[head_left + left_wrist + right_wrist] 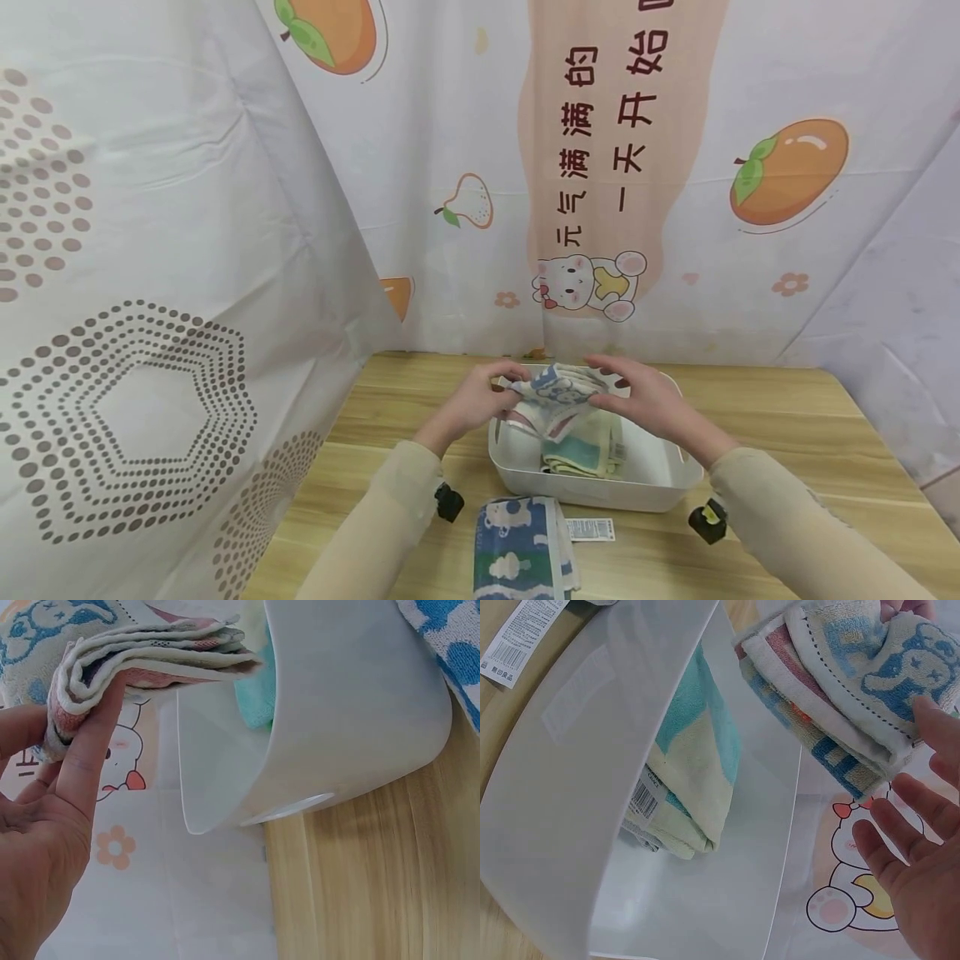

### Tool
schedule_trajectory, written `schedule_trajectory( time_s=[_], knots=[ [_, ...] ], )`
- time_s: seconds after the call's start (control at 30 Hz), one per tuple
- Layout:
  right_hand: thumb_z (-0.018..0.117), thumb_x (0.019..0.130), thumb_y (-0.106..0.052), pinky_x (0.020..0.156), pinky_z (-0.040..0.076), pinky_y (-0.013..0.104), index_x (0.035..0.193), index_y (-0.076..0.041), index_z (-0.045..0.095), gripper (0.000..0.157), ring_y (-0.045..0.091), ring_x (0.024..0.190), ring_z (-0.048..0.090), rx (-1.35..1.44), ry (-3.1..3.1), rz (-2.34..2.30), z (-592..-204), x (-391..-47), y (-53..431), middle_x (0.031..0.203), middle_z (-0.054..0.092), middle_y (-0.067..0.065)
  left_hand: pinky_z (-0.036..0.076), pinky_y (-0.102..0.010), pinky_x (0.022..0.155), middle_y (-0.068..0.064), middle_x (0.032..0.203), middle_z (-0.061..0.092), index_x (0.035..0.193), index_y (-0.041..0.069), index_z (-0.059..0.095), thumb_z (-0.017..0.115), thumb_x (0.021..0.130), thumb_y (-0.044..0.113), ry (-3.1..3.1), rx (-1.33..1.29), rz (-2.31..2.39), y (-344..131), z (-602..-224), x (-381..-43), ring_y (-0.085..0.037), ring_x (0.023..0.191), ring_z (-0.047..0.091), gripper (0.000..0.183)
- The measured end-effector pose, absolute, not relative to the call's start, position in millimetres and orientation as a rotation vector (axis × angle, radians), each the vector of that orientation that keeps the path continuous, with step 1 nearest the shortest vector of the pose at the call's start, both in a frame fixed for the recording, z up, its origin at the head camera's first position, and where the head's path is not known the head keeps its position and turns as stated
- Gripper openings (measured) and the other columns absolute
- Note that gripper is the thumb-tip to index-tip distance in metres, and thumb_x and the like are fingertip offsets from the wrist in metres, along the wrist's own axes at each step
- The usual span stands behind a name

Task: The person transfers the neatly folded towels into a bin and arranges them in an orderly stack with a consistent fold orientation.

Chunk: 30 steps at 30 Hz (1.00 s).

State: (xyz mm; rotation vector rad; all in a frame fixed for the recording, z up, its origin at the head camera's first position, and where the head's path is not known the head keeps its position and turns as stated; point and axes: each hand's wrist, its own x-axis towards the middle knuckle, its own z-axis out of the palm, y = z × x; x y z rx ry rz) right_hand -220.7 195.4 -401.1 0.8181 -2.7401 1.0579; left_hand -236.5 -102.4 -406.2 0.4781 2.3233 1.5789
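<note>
A folded cream, blue and pink towel with a bear pattern (558, 390) is held above a white plastic bin (600, 495). My left hand (483, 398) pinches its left side; in the left wrist view the thumb and fingers grip the folded layers (161, 664). At the towel's right edge is my right hand (647, 402), its thumb touching the cloth and its fingers spread apart, as the right wrist view shows (922, 855). Inside the bin lies a folded teal and cream towel (697, 772) with a barcode label.
In front of the bin, a blue and green patterned towel (513, 546) lies folded on the wooden table (765, 417), a paper label (591, 530) sticking out beside it. A printed curtain (465, 283) hangs behind the table and another (165, 250) along its left.
</note>
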Motion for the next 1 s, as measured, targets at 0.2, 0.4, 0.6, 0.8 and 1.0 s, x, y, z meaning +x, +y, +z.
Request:
schedule_trajectory(
  time_s=[0.2, 0.4, 0.6, 0.8, 1.0],
  knots=[
    [0.076, 0.094, -0.023, 0.093, 0.055, 0.052, 0.143, -0.005, 0.057, 0.055, 0.038, 0.119, 0.062, 0.834, -2.727, 1.046, -401, -220, 196, 0.138, 0.063, 0.016, 0.063, -0.036, 0.075, -0.01, 0.128, 0.06, 0.122, 0.015, 0.069, 0.058, 0.1, 0.002, 2.3, 0.517, 1.592, -101, -406, -234, -0.024, 0.102, 0.07, 0.028],
    [0.075, 0.095, -0.021, 0.093, 0.056, 0.052, 0.139, -0.003, 0.061, 0.05, 0.036, 0.115, 0.065, 0.807, -2.752, 1.046, -400, -220, 197, 0.133, 0.066, 0.017, 0.062, -0.035, 0.077, -0.006, 0.13, 0.062, 0.12, 0.015, 0.07, 0.058, 0.1, 0.002, 2.308, 0.547, 1.573, -99, -404, -230, -0.022, 0.101, 0.07, 0.026],
    [0.073, 0.096, -0.019, 0.092, 0.056, 0.052, 0.13, -0.003, 0.068, 0.038, 0.032, 0.107, 0.067, 0.763, -2.774, 1.07, -400, -219, 198, 0.122, 0.071, 0.013, 0.062, -0.035, 0.076, -0.007, 0.132, 0.061, 0.122, 0.014, 0.07, 0.059, 0.1, 0.001, 2.311, 0.583, 1.584, -96, -401, -227, -0.021, 0.098, 0.07, 0.027],
    [0.072, 0.096, -0.012, 0.088, 0.058, 0.048, 0.119, -0.003, 0.073, 0.025, 0.025, 0.1, 0.067, 0.736, -2.741, 1.141, -399, -219, 199, 0.112, 0.072, 0.008, 0.063, -0.037, 0.074, -0.009, 0.13, 0.061, 0.128, 0.012, 0.065, 0.061, 0.1, 0.003, 2.259, 0.594, 1.614, -93, -408, -228, -0.021, 0.097, 0.067, 0.03],
    [0.071, 0.097, -0.014, 0.083, 0.06, 0.041, 0.115, -0.005, 0.074, 0.02, 0.02, 0.096, 0.065, 0.701, -2.772, 1.179, -399, -219, 201, 0.106, 0.071, 0.004, 0.06, -0.036, 0.08, 0.0, 0.125, 0.062, 0.126, 0.022, 0.063, 0.063, 0.099, 0.01, 2.371, 0.64, 1.509, -90, -417, -227, -0.022, 0.102, 0.064, 0.03]
  ],
)
